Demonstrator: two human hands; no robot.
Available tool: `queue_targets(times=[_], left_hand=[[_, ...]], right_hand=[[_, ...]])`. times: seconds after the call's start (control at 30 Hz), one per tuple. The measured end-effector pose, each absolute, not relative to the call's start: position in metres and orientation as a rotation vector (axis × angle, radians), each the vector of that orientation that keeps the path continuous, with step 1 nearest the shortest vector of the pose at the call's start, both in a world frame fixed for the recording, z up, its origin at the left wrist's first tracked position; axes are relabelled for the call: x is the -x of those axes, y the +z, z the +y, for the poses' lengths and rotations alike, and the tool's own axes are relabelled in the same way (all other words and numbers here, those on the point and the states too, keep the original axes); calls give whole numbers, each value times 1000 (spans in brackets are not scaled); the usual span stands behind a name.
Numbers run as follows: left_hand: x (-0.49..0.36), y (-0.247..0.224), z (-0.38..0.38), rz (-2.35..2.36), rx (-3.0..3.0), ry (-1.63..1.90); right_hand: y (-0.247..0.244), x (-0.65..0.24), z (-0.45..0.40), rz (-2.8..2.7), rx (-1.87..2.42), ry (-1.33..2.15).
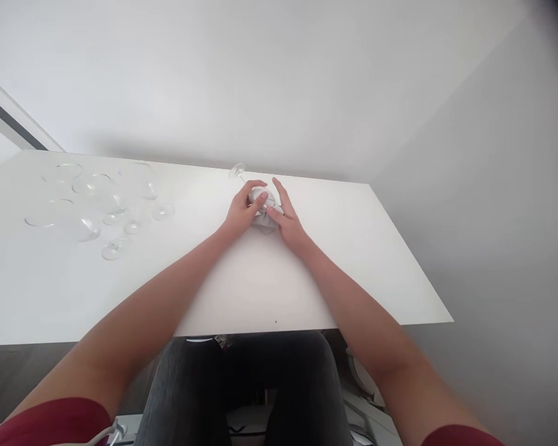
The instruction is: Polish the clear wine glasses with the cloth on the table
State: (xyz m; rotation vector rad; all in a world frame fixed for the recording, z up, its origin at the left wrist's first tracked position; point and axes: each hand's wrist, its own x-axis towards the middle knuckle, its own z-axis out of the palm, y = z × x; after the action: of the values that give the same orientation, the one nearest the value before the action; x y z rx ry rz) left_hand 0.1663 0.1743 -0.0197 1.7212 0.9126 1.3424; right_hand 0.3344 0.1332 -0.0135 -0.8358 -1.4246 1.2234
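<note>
While both bare forearms reach forward over a smooth white rectangular tabletop [376,266], the two hands meet near its far edge, a little right of the middle, around a clear stemmed drinking glass [237,171]. The glass lies tilted, its round foot pointing far and left, its bowl between the palms. Bent fingers of the left hand [242,210] grasp the bowl from the left, the thumb laid across it. A crumpled pale grey cloth [264,223] sits at the near side of the bowl, between the hands. From the right, the thumb of the right hand [292,224] bends in towards the bowl and cloth, while its forefinger is stretched out on the far side; the remaining fingers are hidden, so I cannot tell whether they grip the cloth.

Well apart from the hands, on the left of the tabletop, a group of clear stemmed glasses [109,197] appears to stand upright, their faint outlines overlapping. One small dark speck [276,322] lies by the near edge. Beyond the far edge rises a plain pale wall [260,80]; below the near edge are legs in dark grey trousers [181,384]. Dark red sleeves [56,421] end above the elbows.
</note>
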Motion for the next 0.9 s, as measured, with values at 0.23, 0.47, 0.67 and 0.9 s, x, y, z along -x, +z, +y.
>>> queue_targets(times=[0.23,0.47,0.67,0.9], left_hand=[[-171,-22,176,671,-1732,1320],[-167,-26,179,817,-1562,1357],[-168,-26,181,823,-1511,1334],[-170,-25,176,760,-1724,1336]], right_hand=[[-24,-343,155,-1073,866,1254],[-18,-346,146,-1330,837,1154],[-15,-353,144,-1367,828,1001],[-18,-352,153,-1171,714,1341]])
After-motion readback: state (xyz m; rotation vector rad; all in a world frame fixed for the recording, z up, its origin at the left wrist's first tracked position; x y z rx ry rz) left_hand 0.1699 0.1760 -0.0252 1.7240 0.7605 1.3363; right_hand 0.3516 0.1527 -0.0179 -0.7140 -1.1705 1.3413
